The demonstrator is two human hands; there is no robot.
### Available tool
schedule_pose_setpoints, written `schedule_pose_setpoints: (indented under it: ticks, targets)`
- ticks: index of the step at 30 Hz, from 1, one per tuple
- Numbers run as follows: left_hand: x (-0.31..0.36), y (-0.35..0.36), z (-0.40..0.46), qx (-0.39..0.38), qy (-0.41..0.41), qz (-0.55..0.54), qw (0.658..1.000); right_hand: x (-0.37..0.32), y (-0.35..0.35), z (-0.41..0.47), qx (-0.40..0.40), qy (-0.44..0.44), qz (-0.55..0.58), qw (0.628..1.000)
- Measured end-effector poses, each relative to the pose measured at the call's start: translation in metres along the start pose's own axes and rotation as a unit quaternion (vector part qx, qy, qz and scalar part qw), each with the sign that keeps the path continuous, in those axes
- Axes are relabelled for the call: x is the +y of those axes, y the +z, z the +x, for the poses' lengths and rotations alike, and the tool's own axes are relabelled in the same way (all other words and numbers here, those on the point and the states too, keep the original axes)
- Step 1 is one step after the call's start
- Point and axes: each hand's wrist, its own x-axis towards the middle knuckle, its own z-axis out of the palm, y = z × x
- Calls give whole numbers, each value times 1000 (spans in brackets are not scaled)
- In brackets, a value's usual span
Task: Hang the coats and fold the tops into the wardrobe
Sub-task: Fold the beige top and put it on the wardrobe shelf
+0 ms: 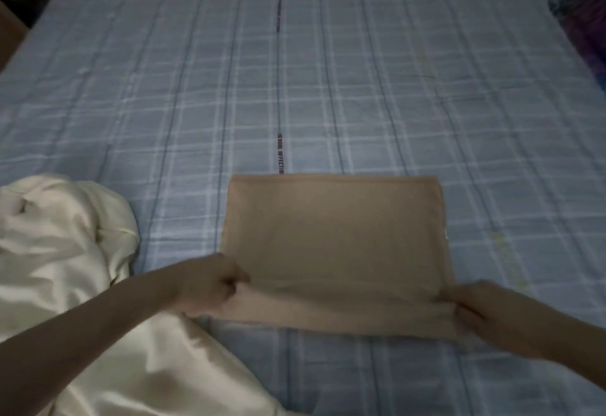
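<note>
A tan top [334,238] lies flat on the bed as a neat rectangle, partly folded, its near edge doubled over. My left hand [210,286] pinches the near left corner of the tan top with curled fingers. My right hand [482,310] pinches its near right corner. A cream satin garment [62,251] lies crumpled at the left, running under my left forearm toward the bottom edge of the view.
The bed is covered by a light blue checked sheet [328,71] with a dark printed stripe down the middle. A purple patterned pillow [587,32] sits at the far right. Dark furniture and floor show at the top left corner.
</note>
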Motion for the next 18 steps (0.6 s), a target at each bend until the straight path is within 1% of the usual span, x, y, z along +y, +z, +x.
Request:
schedule_pose_setpoints:
  ticks: [1,3,4,6,9,11,13,14,15,16,17,18]
  targets:
    - [-3,-13,6,36,-21,-29,999,9,-10,12,-1,21,36,999]
    - [-8,-40,22,98,-66,-67,991,20,-33,38,80,96,76,989]
    - [-10,-52,32,125,-85,-68,986,27,-41,49,126,119,71,982]
    - [-13,-72,53,156,-114,-55,980,36,-60,74,174,159,80,969]
    - [-19,-87,86,165,-145,-30,975,50,-75,107,184,225,109,951]
    - [-24,-91,104,161,-167,-7,973,55,-70,125,186,257,100,943]
    - [-27,-88,117,154,-181,25,971,55,-59,138,192,285,58,937]
    - [-29,-85,119,159,-186,72,967,55,-52,142,200,291,17,935]
    - [-31,-79,121,189,-177,131,957,55,-45,145,219,299,-21,929]
    - [-34,-72,121,251,-152,180,939,53,-40,146,251,307,-50,917]
    - [-34,-63,120,317,-126,199,919,47,-35,147,296,303,-65,903]
    - [-32,-52,117,372,-96,187,904,38,-31,147,345,290,-66,890]
